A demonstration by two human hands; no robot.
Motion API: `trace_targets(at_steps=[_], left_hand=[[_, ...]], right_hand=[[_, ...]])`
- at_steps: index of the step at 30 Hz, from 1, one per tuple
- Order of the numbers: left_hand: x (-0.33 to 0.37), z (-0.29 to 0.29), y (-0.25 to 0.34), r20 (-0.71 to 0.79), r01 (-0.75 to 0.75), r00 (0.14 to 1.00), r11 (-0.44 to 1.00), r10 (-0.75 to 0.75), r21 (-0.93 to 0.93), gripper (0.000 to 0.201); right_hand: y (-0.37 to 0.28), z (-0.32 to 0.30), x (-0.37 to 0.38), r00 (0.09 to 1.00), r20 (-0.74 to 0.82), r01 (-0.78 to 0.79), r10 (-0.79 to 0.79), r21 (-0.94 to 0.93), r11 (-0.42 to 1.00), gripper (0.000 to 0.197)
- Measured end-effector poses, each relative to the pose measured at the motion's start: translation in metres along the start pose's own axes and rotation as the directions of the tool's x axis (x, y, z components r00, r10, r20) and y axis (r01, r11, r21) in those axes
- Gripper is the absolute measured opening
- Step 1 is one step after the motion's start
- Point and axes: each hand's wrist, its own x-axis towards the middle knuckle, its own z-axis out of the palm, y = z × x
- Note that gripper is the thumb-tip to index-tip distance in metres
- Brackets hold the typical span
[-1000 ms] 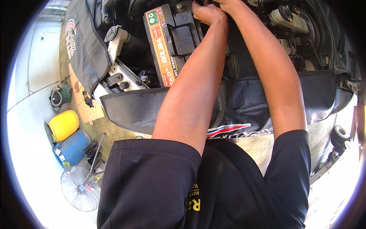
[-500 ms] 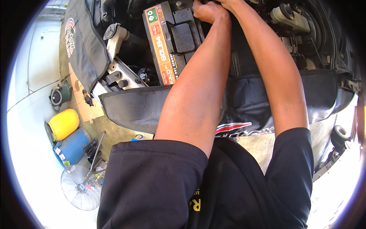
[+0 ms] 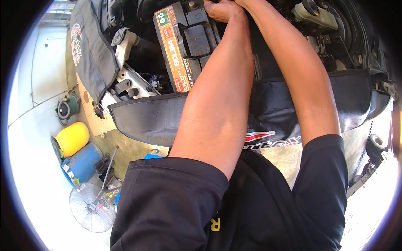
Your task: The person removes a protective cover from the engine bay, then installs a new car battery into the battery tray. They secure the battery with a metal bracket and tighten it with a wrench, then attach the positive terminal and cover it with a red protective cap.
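Note:
Both arms reach forward into an open car engine bay. My left hand (image 3: 225, 11) is at the top edge, just right of a car battery (image 3: 198, 39) with an orange label. Its fingers look curled inward, closed on something I cannot make out. Beside it, only the wrist and heel of my right hand (image 3: 247, 3) show; its fingers lie beyond the top edge. A metal battery terminal (image 3: 192, 5) stands to the left of my left hand.
A black fender cover (image 3: 146, 117) drapes the car's front edge, another (image 3: 90, 54) the left side. A white-capped filler neck (image 3: 123, 44) stands left of the battery, a fluid reservoir (image 3: 318, 16) far right. On the floor at left are yellow (image 3: 73, 138) and blue drums (image 3: 83, 162) and a fan (image 3: 92, 207).
The view has shifted slightly, so the battery sits a little higher and further left in the picture. Both hands stay close together near the battery, with the left moved slightly left in view.

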Motion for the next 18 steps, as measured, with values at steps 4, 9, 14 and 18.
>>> trace_targets(at_steps=[4,9,14,18], left_hand=[[0.018,-0.006,-0.015,0.045,0.053,0.998,0.984,-0.045,-0.173,0.030],[0.006,-0.010,-0.004,0.087,-0.025,0.996,1.000,0.025,-0.011,0.033],[0.009,-0.016,0.002,0.133,-0.043,0.991,0.989,0.024,0.142,0.030],[0.015,-0.021,0.001,0.147,-0.036,0.989,0.990,0.015,0.139,0.031]], right_hand=[[-0.003,0.015,-0.001,0.994,-0.070,-0.089,0.084,-0.075,0.993,0.014],[0.002,0.005,-0.001,0.999,-0.042,-0.034,0.031,-0.085,0.996,0.016],[-0.005,-0.002,-0.015,0.980,0.200,-0.059,0.011,0.236,0.970,0.025],[-0.019,-0.001,-0.037,0.955,0.293,-0.102,0.044,0.189,0.977,0.034]])
